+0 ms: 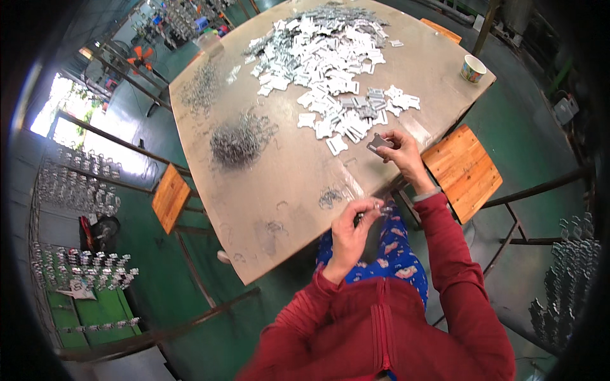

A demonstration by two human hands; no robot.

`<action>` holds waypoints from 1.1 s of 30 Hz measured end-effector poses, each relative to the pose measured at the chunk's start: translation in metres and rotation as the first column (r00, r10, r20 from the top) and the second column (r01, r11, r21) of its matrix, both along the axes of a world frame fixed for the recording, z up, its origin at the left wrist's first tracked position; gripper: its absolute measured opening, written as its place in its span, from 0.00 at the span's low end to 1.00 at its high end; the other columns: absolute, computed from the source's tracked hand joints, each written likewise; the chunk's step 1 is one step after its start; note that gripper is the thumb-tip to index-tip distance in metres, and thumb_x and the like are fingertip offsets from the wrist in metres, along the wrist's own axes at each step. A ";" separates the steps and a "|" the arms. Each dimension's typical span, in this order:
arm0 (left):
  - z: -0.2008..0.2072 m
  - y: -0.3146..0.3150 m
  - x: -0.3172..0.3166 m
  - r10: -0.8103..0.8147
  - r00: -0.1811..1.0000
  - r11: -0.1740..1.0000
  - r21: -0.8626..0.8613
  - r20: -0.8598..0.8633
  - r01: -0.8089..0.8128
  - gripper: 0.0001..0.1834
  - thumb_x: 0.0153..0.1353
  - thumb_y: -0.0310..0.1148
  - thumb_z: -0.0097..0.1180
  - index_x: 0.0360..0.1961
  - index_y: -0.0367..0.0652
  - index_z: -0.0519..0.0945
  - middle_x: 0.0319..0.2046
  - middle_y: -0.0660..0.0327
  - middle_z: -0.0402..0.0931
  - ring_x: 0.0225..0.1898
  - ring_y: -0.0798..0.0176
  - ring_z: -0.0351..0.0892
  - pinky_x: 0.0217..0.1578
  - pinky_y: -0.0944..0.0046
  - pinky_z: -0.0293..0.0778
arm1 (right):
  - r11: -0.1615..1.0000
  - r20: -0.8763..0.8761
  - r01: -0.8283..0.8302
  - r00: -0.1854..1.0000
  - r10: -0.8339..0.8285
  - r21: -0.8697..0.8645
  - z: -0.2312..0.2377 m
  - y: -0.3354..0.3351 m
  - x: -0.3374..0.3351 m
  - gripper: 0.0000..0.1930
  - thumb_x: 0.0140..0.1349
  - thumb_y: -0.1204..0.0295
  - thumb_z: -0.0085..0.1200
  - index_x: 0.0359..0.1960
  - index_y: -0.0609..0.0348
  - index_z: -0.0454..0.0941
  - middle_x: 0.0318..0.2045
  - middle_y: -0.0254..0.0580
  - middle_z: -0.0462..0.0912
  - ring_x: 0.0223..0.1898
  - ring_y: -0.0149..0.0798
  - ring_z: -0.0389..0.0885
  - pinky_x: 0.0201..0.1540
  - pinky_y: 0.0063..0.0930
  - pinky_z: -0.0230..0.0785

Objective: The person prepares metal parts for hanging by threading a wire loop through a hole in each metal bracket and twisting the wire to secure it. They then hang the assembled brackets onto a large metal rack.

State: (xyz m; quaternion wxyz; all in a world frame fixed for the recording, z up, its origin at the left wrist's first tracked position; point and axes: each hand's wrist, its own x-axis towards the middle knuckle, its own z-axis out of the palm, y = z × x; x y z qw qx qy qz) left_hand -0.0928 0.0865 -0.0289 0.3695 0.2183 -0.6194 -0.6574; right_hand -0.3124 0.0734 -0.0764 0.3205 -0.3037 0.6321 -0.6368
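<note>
My right hand (405,157) is closed on a flat metal plate (379,143) with notched ends, gripping it between thumb and fingers above the table's near right edge. Lower and to the left, my left hand (351,236) is pinched over my lap. A small shiny metal piece (385,209) shows at its fingertips, too small to make out its exact shape. Just beyond the right hand lies a big heap of similar metal plates (318,60), its nearer ones loosely spread. A few thin wire clips (330,198) lie on the table near my left hand.
The brown table (305,162) also bears a dense pile of wire clips (238,143) and a thinner scatter (202,89). A paper cup (473,68) stands by the right corner. Wooden stools (464,173) flank the table. Racks of metal parts (82,263) stand at left.
</note>
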 end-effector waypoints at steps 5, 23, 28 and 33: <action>-0.003 -0.008 0.001 -0.044 0.999 0.998 0.040 0.009 0.044 0.05 0.62 0.26 0.51 0.38 0.37 0.72 0.38 0.61 0.77 0.39 0.74 0.73 0.41 0.74 0.69 | 0.977 0.099 -0.207 0.975 0.202 0.046 0.067 0.052 0.039 0.16 0.49 0.78 0.60 0.42 0.63 0.77 0.24 0.32 0.78 0.20 0.21 0.70 0.21 0.15 0.61; -0.007 -0.020 0.007 -0.054 0.984 0.978 -0.188 0.172 0.087 0.10 0.56 0.29 0.56 0.37 0.36 0.77 0.32 0.59 0.78 0.36 0.66 0.77 0.39 0.68 0.71 | 0.986 -0.036 -0.165 0.986 0.166 0.018 0.106 0.082 0.068 0.08 0.51 0.81 0.59 0.32 0.66 0.73 0.25 0.40 0.80 0.26 0.27 0.78 0.24 0.17 0.70; -0.045 -0.144 0.013 0.386 0.859 0.908 -0.303 0.336 -0.290 0.16 0.60 0.40 0.52 0.38 0.38 0.80 0.29 0.51 0.80 0.33 0.58 0.80 0.35 0.61 0.73 | 0.995 -0.085 -0.103 0.991 0.104 0.014 0.106 0.093 0.072 0.05 0.52 0.80 0.60 0.30 0.67 0.78 0.23 0.36 0.80 0.24 0.22 0.75 0.25 0.14 0.65; -0.077 -0.265 0.020 0.777 0.419 0.557 -0.822 0.469 -0.115 0.17 0.57 0.43 0.53 0.30 0.37 0.80 0.24 0.47 0.76 0.31 0.45 0.77 0.34 0.50 0.71 | 0.995 -0.112 -0.089 0.989 0.094 0.053 0.106 0.099 0.076 0.05 0.50 0.81 0.60 0.30 0.67 0.80 0.24 0.34 0.80 0.24 0.21 0.75 0.24 0.12 0.64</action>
